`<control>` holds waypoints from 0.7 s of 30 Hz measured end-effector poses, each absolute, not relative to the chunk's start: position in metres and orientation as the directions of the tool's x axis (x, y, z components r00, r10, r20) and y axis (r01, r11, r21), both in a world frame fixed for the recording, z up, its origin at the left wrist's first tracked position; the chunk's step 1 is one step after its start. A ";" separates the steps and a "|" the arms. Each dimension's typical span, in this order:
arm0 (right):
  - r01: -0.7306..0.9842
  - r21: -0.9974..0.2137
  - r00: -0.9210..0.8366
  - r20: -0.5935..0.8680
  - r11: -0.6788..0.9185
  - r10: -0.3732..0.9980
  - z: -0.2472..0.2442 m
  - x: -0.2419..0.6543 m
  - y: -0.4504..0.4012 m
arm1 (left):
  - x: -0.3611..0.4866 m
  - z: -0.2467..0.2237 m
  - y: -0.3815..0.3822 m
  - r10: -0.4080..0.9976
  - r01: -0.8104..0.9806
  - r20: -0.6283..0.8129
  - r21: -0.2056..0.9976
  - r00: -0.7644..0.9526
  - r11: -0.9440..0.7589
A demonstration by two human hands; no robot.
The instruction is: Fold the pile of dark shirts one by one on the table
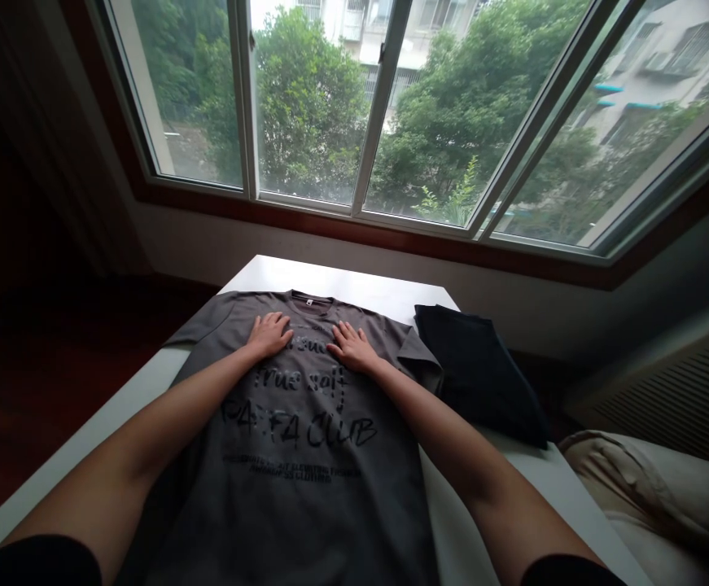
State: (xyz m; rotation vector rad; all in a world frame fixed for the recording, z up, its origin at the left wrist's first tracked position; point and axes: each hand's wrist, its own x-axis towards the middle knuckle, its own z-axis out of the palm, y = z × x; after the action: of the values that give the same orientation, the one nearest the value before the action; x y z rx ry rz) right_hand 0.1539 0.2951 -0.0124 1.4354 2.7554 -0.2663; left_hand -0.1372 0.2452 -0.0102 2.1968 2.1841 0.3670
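A dark grey T-shirt (323, 505) with black lettering lies spread, front side up, its collar toward the window. My left hand (269, 334) rests flat on its upper chest, left of the collar, fingers stretched out. On the other side of the collar my right hand (352, 347) also lies on the cloth, fingers spread. Neither hand grips the fabric. The left sleeve hangs past the table edge, and the right sleeve reaches toward a folded black garment (482, 370). My forearms cover parts of the shirt's sides.
The white table (342, 277) carries the shirt and the black garment, which overhangs its right edge. Behind it are a wall and a sliding window (360, 106). A beige cloth-covered piece (647, 488) stands at the right, and a dark red floor (54, 407) shows at the left.
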 end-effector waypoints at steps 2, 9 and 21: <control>0.823 -0.136 -0.566 -0.108 0.552 0.817 -0.009 0.155 0.282 | -0.124 -0.013 0.228 0.990 0.981 0.140 0.193 -0.006 -0.022; 0.802 -0.103 -0.595 -0.059 0.588 0.802 -0.010 0.167 0.239 | -0.100 -0.016 0.169 0.991 0.979 0.124 0.186 0.056 -0.079; 0.815 -0.140 -0.576 -0.088 0.563 0.812 0.026 0.178 0.221 | -0.065 0.009 0.139 0.998 0.982 0.028 0.176 0.064 -0.068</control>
State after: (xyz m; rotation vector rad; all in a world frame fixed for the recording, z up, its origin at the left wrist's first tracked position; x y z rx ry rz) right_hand 0.1776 0.2215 0.0264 1.4395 2.7649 -0.2588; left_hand -0.0651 0.1395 0.0086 2.2086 2.0654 0.2148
